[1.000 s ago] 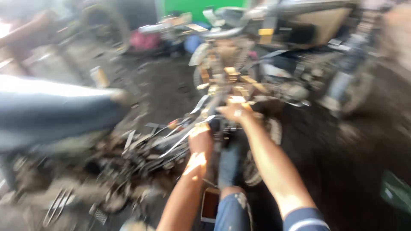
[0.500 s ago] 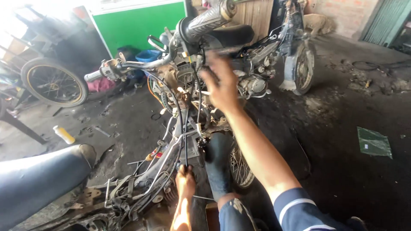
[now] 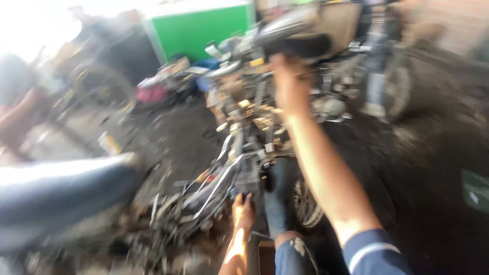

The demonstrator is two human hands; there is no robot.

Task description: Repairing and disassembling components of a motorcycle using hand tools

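**Stripped motorcycle frame, both hands applied**

Item: bare motorcycle frame (image 3: 239,153), standing on a dark oily floor (image 3: 417,168), the picture heavily blurred.
Right hand (image 3: 291,84): arm stretched forward, placed high on the frame beside the black seat (image 3: 300,43); fingers seem curled onto a part there, though blur hides how far they close.
Left hand (image 3: 243,213): low, pressed against the frame's lower tubes, grip not readable.
Step, as judged: steadying or working the frame at two points, top and bottom. Any further move would call for a firm hold above and a clear view below.
Adjacent: green panel (image 3: 204,30), blue-grey bodywork (image 3: 61,188), second motorcycle (image 3: 377,76).
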